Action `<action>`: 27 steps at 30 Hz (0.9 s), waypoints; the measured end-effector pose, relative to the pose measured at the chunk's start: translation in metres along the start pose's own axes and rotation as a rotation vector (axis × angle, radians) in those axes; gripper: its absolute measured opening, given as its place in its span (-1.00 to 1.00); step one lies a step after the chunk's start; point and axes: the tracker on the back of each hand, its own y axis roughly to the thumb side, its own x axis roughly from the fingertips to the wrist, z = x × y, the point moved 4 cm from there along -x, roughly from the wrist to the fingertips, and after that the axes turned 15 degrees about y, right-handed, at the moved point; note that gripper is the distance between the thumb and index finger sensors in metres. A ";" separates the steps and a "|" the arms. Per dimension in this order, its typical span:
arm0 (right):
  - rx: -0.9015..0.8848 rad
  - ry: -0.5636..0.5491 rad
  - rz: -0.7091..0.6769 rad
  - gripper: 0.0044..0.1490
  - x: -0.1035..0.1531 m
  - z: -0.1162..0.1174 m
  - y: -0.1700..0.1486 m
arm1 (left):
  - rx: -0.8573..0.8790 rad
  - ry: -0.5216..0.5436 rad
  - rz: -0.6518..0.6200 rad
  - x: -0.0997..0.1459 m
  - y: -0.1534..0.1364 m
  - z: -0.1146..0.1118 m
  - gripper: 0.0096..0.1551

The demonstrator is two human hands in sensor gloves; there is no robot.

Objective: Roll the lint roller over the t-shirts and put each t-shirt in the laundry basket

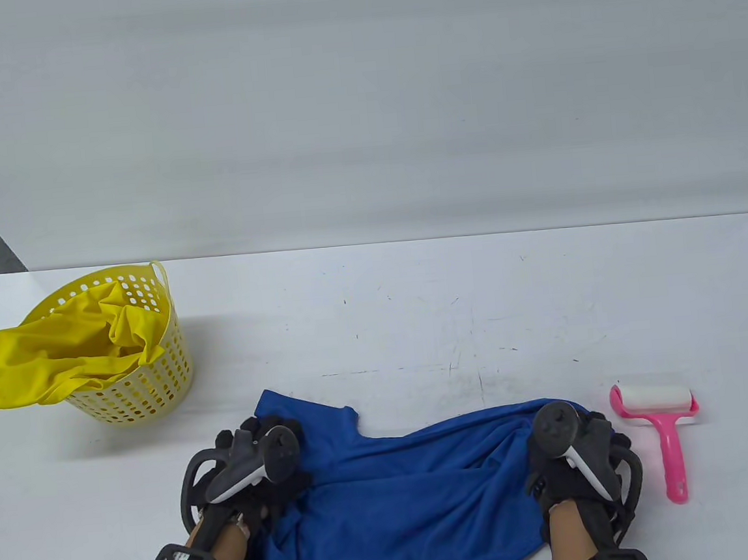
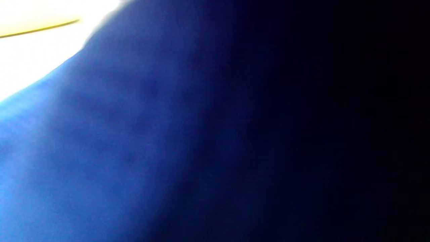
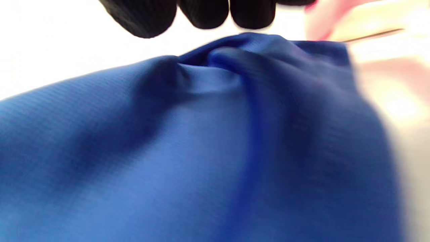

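A blue t-shirt [image 1: 406,493] lies rumpled at the table's near edge, stretched between my two hands. My left hand [image 1: 266,433] grips its left corner with curled fingers. My right hand [image 1: 592,421] grips its right corner, and the cloth [image 3: 201,151] bunches up just under the black fingertips [image 3: 205,13]. Blue cloth [image 2: 117,134] fills the left wrist view and hides that hand's fingers. A pink lint roller [image 1: 663,428] with a white roll lies flat just right of my right hand, untouched.
A yellow perforated laundry basket [image 1: 159,370] stands at the left of the table. A yellow t-shirt [image 1: 47,361] sits in it and spills over its left rim. A white wall panel rises behind the table's far edge.
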 end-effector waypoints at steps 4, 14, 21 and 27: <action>0.100 0.042 -0.168 -0.09 -0.005 0.014 0.022 | 0.139 -0.209 0.035 -0.002 -0.011 -0.011 0.46; 0.128 0.135 -0.137 -0.25 -0.012 0.018 0.026 | 0.056 0.044 -0.056 0.003 -0.002 0.010 -0.11; 0.229 0.100 0.006 -0.21 -0.010 0.024 0.016 | 0.024 -0.115 0.016 -0.008 0.001 -0.013 0.33; -0.007 0.439 0.078 0.17 -0.025 0.054 -0.012 | 0.068 -0.172 0.082 -0.013 -0.019 -0.021 0.49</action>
